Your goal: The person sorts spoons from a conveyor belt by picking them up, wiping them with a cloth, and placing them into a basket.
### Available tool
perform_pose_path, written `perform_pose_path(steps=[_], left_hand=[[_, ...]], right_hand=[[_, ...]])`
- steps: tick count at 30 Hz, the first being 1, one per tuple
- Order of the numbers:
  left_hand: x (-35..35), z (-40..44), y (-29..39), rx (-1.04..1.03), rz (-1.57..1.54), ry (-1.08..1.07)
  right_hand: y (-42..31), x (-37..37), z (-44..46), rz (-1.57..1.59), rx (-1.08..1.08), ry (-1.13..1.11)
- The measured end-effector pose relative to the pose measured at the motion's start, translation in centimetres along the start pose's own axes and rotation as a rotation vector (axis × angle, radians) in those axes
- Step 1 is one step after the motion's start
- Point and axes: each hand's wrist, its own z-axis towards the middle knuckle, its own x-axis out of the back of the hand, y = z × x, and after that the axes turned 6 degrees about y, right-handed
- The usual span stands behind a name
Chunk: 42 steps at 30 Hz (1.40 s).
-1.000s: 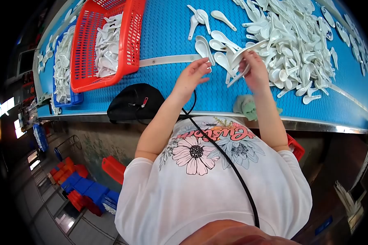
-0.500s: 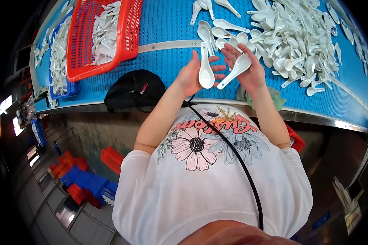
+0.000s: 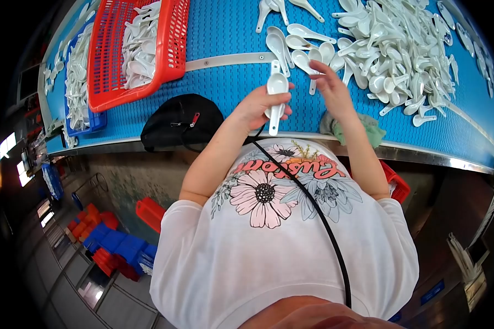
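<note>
My left hand (image 3: 257, 108) is closed around two white ceramic soup spoons (image 3: 277, 85), lying one over the other and pointing opposite ways, with my thumb across the upper one. My right hand (image 3: 336, 94) has its fingers apart and partly bent. Its fingertips hover at a small group of loose white spoons (image 3: 303, 61) on the blue mat; I see none held in it, and whether they touch one is unclear. Right of that group rises a big heap of white spoons (image 3: 381, 49).
At the left stands a red plastic basket (image 3: 173, 46) with spoons inside, and beyond it a blue tray (image 3: 101, 119) of spoons. A black pouch (image 3: 181, 122) and a green cloth (image 3: 368, 131) lie along the table's near edge. A black cable (image 3: 318, 208) runs down the shirt.
The spoon that lay in my right hand is now with the other one in my left hand, whose fingers have closed. My right hand has turned over toward the loose spoons.
</note>
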Motion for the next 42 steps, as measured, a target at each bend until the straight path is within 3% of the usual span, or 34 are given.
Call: perform_pose_path(steps=[1,3,10,13,15,19,22,23,25,29,31,34,38,40,42], left_hand=[[0.6,0.0,0.1,-0.023,-0.026,0.054],[1.4,-0.2,0.5,-0.047,-0.046,0.096],[1.1,0.5,0.1,-0.059,-0.087,0.175],[0.7,0.3,0.7,-0.054,0.026,0.164],[0.5,0.4,1.9,-0.213,0.329,0.176],[0.2,3.8,5.2,-0.414,0.621,0.360],[0.6,8.7,6.2,-0.540,0.844,0.474],[0.7,10.3,6.5,-0.544,0.841,0.471],[0.2,12.2,7.3,-0.651,1.324,0.644],[0.0,13.7,7.1,-0.611,1.461,0.624],[0.1,13.8,7.0,-0.604,1.440,0.589],[1.5,14.0,6.9,-0.598,1.186,0.704],[4.4,11.2,7.9,-0.571,0.904,0.683],[4.0,8.0,9.0,-0.373,0.597,0.609],[6.1,7.9,8.3,-0.377,0.560,0.587]], right_hand=[[0.1,0.8,-0.1,0.000,0.001,0.000],[0.3,2.3,-0.2,-0.295,0.001,0.259],[2.1,1.7,3.8,-0.577,0.059,0.343],[3.2,1.2,6.1,-0.704,0.010,0.312],[3.4,1.6,6.5,-0.705,0.013,0.327],[2.4,2.4,5.5,-0.515,0.023,0.399],[2.0,3.3,4.9,-0.096,-0.113,0.358],[2.0,3.8,4.7,-0.099,-0.110,0.361],[0.9,4.6,3.4,0.005,-0.203,0.328],[1.2,6.7,1.2,0.138,-0.272,0.361],[1.4,7.3,0.2,0.157,-0.297,0.382],[2.0,7.5,-0.4,0.221,-0.336,0.351],[0.6,6.6,0.0,0.240,-0.338,0.320],[0.3,6.1,0.8,0.258,-0.293,0.276],[-0.5,5.4,2.0,0.224,-0.255,0.222]])
